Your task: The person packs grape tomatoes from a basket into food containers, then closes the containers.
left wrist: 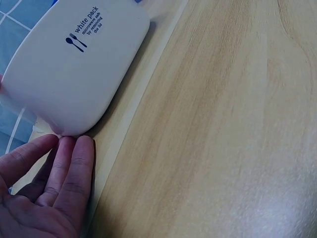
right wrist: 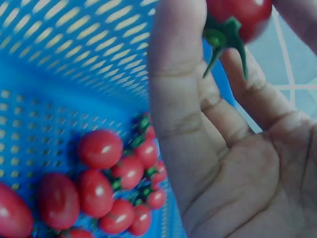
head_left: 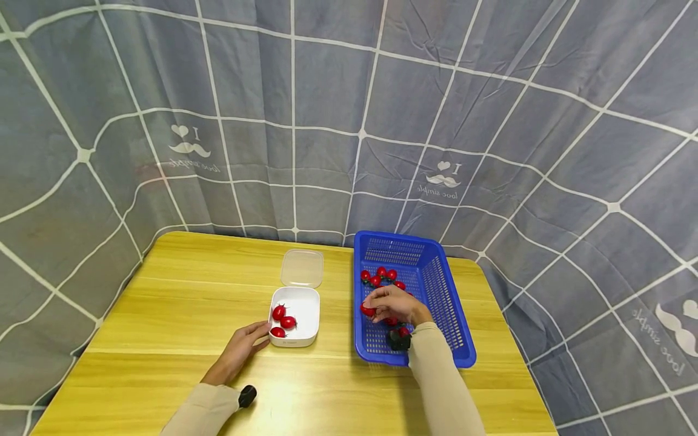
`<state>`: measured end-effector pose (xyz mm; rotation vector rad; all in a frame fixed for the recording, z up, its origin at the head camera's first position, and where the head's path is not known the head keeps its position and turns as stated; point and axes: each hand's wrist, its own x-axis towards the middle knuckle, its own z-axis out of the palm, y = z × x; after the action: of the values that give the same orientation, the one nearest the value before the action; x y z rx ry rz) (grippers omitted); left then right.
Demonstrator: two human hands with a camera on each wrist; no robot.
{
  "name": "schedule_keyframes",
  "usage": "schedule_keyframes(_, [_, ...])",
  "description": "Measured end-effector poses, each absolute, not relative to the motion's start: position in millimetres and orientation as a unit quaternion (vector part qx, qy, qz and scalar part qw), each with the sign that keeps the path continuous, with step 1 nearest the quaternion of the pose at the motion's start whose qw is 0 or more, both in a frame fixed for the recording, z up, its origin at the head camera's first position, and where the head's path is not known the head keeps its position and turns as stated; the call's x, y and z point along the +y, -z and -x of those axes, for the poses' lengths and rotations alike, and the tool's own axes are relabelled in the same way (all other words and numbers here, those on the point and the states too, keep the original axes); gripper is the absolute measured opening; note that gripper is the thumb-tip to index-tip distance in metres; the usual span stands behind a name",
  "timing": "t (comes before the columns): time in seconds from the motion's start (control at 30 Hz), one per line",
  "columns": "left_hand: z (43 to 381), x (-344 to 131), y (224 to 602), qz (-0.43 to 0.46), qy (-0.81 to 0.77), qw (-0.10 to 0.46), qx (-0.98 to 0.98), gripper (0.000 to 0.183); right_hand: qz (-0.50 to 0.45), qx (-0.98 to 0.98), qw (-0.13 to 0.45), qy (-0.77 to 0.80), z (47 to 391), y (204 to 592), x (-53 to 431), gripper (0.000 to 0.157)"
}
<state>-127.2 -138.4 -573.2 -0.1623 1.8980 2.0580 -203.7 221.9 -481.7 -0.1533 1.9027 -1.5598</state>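
Over the left part of the blue plastic basket (head_left: 455,315), my right hand (head_left: 397,304) pinches a cherry tomato (right wrist: 241,19) between thumb and fingers; its green calyx points down toward the palm in the right wrist view. Several more cherry tomatoes (right wrist: 130,171) lie on the basket's floor, some hidden under my hand and wrist. My left hand (head_left: 243,346) touches the near left corner of a white square container (head_left: 307,312) with nearly straight fingertips. Inside that container sit three cherry tomatoes (head_left: 288,323) along its left side. Printed lettering (left wrist: 86,27) marks its near wall.
A translucent lid (head_left: 302,268) lies flat on the wooden table (head_left: 207,284), just behind the white container. A gap of bare wood separates container and basket. Behind the table hangs a grey checked curtain (head_left: 322,151).
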Motion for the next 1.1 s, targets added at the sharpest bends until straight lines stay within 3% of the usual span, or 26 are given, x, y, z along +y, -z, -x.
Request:
schedule_keyframes(0.3, [127.9, -136.4, 575.1, 0.064, -0.718, 0.169, 0.673, 0.056, 0.076, 0.719, 0.284, 0.63, 201.9, 467.8, 193.1, 0.01])
schedule_keyframes(0.57, [127.8, -136.5, 576.0, 0.067, -0.72, 0.163, 0.672, 0.056, 0.089, 0.722, 0.295, 0.62, 202.5, 466.6, 162.5, 0.02])
schedule_keyframes(1.1, [129.2, -136.1, 575.5, 0.069, -0.72, 0.162, 0.671, 0.055, 0.08, 0.728, 0.299, 0.612, 199.7, 486.7, 106.4, 0.019])
